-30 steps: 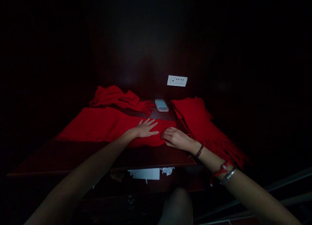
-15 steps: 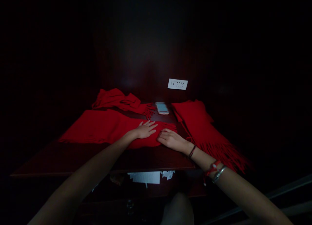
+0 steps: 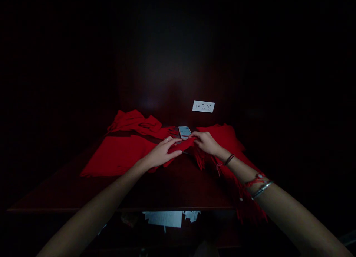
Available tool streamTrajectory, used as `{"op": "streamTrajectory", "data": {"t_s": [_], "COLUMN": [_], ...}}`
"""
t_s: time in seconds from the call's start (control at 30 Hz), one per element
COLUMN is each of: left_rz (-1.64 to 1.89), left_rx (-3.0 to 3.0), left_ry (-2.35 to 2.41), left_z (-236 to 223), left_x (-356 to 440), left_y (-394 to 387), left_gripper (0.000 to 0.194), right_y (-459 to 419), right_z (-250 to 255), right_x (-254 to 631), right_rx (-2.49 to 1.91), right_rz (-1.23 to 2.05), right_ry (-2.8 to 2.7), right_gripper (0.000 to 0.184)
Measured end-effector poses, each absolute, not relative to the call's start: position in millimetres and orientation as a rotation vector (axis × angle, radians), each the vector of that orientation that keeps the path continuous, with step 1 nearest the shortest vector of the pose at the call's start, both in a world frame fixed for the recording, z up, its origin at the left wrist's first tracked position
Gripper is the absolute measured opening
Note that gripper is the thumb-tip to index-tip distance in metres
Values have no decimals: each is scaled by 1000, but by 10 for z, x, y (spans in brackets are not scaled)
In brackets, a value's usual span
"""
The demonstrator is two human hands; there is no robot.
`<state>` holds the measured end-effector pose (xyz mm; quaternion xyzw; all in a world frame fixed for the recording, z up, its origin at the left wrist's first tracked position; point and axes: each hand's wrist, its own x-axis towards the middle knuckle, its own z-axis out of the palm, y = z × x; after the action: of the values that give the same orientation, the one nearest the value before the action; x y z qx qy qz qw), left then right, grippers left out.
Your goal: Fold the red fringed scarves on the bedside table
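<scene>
A red scarf [image 3: 116, 155] lies spread across the dark wooden table, its right part raised and bunched between my hands. My left hand [image 3: 164, 152], with a ring on one finger, has scarf fabric between its outstretched thumb and fingers. The thumb is in front of the cloth and the fingers are at its far side. My right hand [image 3: 205, 142] is closed in a pinch on the scarf near its fringed end. Fringe hangs below this hand. Part of the cloth under my left hand is hidden.
Behind lies another crumpled red scarf [image 3: 136, 122]; a red fringed scarf [image 3: 225, 136] drapes over the table's right side. A phone [image 3: 184, 132] rests near the wall below a white socket plate [image 3: 203, 106]. Papers [image 3: 164, 218] sit under the table's front edge [image 3: 125, 210].
My right hand has moved up and away from me, lifting the scarf's fringed end off the table. My left hand has turned from lying flat to having cloth between thumb and fingers.
</scene>
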<state>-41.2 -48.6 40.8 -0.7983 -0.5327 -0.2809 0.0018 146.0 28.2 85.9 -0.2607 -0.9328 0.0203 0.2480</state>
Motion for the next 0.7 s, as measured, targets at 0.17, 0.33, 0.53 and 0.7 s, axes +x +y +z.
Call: {"op": "streamTrajectory", "data": {"t_s": [0.17, 0.33, 0.53, 0.7], "left_rz": [-610, -656, -555, -468], "left_rx": [-2225, -2167, -2304, -2320], "left_ry": [-1799, -1854, -2069, -2193], "left_z": [450, 611, 386, 49], "left_x": [-270, -458, -706, -981], "left_y": [-651, -618, -797, -904], "left_gripper": [55, 47, 80, 74], "right_y": [344, 352, 390, 480], "right_z": [1401, 1758, 1801, 1787], "right_x": [1606, 1790, 1925, 2048], "right_rx": [-807, -887, -1014, -1049], "right_rz": [27, -15, 48, -7], "right_ry": [-2698, -2758, -2743, -2699], "right_gripper": [24, 22, 28, 28]}}
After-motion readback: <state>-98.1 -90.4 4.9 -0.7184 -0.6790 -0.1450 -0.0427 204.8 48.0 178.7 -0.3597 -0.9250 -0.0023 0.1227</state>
